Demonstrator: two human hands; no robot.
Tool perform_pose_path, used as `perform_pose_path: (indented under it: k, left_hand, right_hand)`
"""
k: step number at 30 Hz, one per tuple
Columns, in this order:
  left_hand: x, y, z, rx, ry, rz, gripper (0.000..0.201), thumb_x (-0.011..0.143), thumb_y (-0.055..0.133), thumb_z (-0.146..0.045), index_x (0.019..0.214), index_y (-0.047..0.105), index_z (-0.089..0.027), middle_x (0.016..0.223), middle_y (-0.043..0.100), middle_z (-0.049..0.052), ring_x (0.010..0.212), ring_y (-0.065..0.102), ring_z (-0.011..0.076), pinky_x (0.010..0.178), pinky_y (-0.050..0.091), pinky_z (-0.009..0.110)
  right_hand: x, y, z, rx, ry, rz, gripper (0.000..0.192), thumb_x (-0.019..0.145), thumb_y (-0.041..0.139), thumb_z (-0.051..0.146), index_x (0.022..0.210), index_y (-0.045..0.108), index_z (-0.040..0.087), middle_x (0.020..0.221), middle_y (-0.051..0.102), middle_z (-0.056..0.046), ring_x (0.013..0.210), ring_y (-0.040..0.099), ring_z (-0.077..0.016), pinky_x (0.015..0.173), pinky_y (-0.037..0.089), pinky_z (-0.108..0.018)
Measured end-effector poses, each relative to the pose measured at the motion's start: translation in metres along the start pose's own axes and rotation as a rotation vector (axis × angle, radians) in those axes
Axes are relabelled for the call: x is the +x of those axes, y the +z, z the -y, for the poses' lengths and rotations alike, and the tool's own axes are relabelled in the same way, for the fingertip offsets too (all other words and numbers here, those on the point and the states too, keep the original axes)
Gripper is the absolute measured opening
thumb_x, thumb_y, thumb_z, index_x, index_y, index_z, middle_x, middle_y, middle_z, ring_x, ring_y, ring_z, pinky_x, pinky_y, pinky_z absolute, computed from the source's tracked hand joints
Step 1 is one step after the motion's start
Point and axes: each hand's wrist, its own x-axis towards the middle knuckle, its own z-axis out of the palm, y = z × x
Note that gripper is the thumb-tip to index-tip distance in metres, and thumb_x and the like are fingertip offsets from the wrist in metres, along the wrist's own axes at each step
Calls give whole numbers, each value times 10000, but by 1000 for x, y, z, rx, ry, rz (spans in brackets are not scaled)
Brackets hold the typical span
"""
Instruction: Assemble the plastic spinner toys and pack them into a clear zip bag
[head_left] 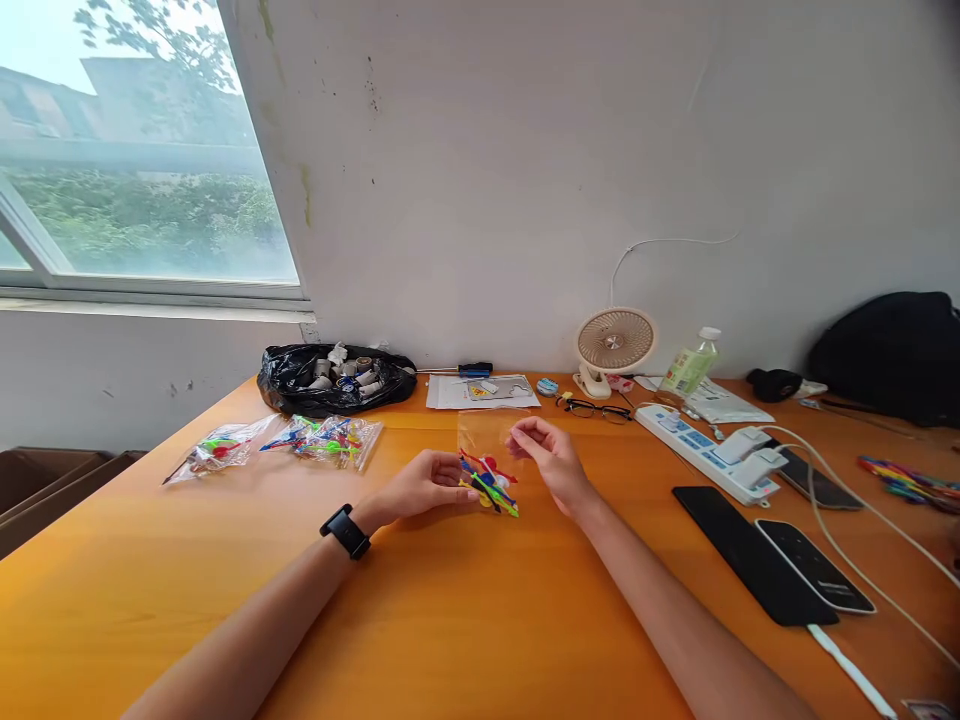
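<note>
My left hand (pixel 424 487), with a black watch on its wrist, pinches a bunch of small coloured plastic pieces (pixel 489 484) just above the orange table (pixel 420 620). My right hand (pixel 551 462) holds up the edge of a clear plastic bag (pixel 484 432) right behind the bunch. The bag's mouth faces the coloured pieces, which lie partly at its opening.
Two filled clear bags of coloured pieces (pixel 330 440) (pixel 217 450) lie at the left. A black bag of small parts (pixel 334 378) sits by the wall. A fan (pixel 613 345), glasses (pixel 596 409), bottle (pixel 691 365), power strip (pixel 705 450) and phones (pixel 780 560) crowd the right.
</note>
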Motion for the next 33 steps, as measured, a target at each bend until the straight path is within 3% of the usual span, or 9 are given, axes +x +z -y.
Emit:
perform_pose_path:
  k: [4,9,15,21,24,27,33]
  left_hand:
    - [5,2,9,95,-2,-39,484,766,875,-468,1105,756,-144,1057,804,110,958,757,244,834,567,307]
    - [4,5,9,185,5,-86,435,742,869,-525,836,747,-119,799,777,78,686,690,170,605,484,240]
    - [0,11,-4,153,109,-120,450,855,787,-516,1098,766,-138,1041,786,117,904,719,217,780,546,292]
    - [-1,17,-12,59,134,-224,439,831,825,-484,1101,722,-154,1107,757,109,966,731,231,844,566,316]
    - [-1,22,-16,-6,150,-289,371,884,769,-489,989,725,-135,938,758,82,851,731,203,796,557,303]
    - [0,25,-18,-34,122,-288,352,843,812,-464,869,726,-123,850,762,83,821,737,211,793,557,308]
    - [1,32,-17,-110,89,-288,351,772,869,-415,941,735,-138,926,786,86,835,763,227,815,588,340]
  right_hand:
    - [-6,5,2,74,-67,-71,307,851,787,487,860,666,205,831,714,-30,766,635,-164,734,546,-306]
    - [-8,7,5,60,-114,-118,306,877,757,495,882,639,213,831,713,-28,733,626,-160,692,543,-297]
    - [-12,10,6,42,-69,-60,306,886,740,501,878,617,222,816,721,-24,690,632,-158,689,538,-304]
    - [-15,16,0,53,-8,20,296,895,738,481,875,608,216,802,718,-22,676,638,-155,682,544,-303]
    - [-17,19,-3,43,-4,49,310,896,735,497,881,610,215,806,715,-26,693,646,-163,678,545,-304]
    - [-19,22,-4,26,-25,28,329,885,746,514,883,612,213,812,709,-29,693,640,-163,678,543,-304]
    - [-24,30,-5,-1,-99,-40,290,926,702,503,898,608,230,816,694,-27,708,635,-171,698,541,-312]
